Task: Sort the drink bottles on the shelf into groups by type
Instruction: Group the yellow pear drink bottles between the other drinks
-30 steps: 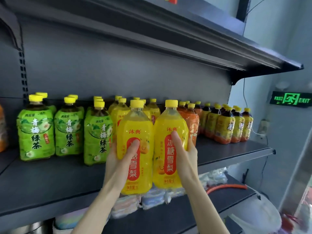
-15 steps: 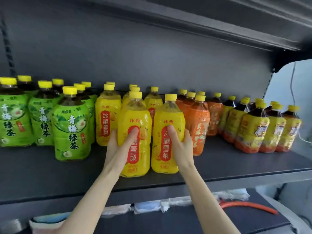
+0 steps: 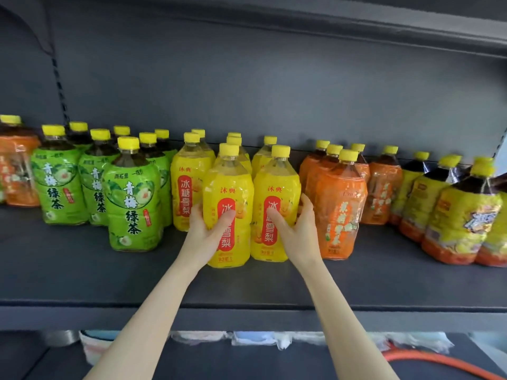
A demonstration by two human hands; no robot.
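Placement step, seemingly: curling the left grip (image 3: 208, 231) round the left yellow-labelled plastic bottle (image 3: 229, 187) and the right grip (image 3: 299, 234) round the right yellow-labelled plastic bottle (image 3: 277, 185), both standing on the dark grey metal shelf (image 3: 82, 270). Best sliding them straight back, upright, minding the green-labelled tea bottle (image 3: 131, 198) near at left and the orange-labelled bottle (image 3: 340, 204) just beside at right.

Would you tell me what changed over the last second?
The left hand and right hand moved the two yellow bottles from the shelf edge inward, setting them down before the yellow group. Both keep their grip. The green bottles and orange bottles stayed put.
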